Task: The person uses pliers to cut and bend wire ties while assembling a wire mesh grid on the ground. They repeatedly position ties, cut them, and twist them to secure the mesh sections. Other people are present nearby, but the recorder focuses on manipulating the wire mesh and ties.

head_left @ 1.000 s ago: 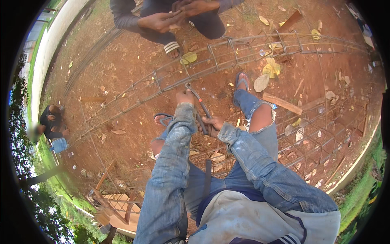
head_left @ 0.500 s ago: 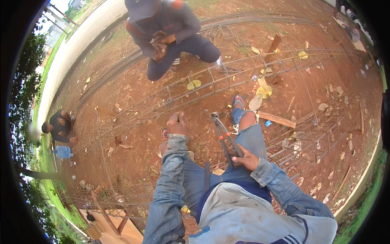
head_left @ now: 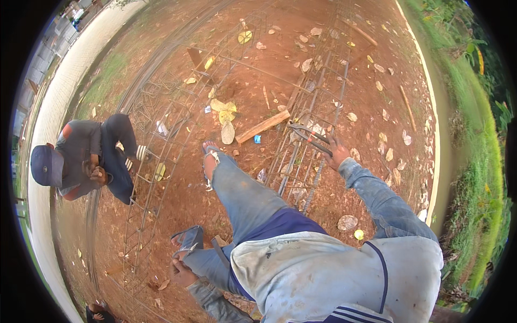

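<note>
My right hand is closed around the dark handles of a pair of long-handled pincers with orange bands. Its jaws point left, over a long cage of tied steel bars on the ground to my right. My left hand is low beside my bent leg, its fingers curled. Whatever it may hold is too small to make out. A second rebar cage runs along the ground to my left.
A person in a cap squats beyond the left cage, hands together. A wooden piece lies near the pincers, with dry leaves beside my foot. Long loose bars lie behind the person. A pale kerb borders grass at right.
My view and body have turned to the right. The pincers have moved from above my thigh out over the right-hand cage, and my left hand has dropped beside my leg.
</note>
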Demonstrator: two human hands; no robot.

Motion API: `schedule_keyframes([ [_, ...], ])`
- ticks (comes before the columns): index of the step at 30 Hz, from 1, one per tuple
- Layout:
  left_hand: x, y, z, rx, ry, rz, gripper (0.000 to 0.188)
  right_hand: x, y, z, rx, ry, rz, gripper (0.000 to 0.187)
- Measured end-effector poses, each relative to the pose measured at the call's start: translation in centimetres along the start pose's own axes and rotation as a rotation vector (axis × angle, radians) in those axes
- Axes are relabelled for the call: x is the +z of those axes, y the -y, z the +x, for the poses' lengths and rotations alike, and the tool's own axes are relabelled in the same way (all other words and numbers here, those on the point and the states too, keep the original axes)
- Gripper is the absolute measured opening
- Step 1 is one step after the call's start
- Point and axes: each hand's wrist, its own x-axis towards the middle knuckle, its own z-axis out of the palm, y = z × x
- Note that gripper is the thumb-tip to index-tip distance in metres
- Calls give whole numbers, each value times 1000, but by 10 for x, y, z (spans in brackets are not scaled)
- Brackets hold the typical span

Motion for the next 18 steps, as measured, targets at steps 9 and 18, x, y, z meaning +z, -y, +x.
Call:
schedule_keyframes([
  [9,46,-61,0,215,173,240,29,11,-44,46,125,177,-68,51],
  [18,108,-73,-40,660,681,583,22,-5,233,24,-683,475,803,31],
])
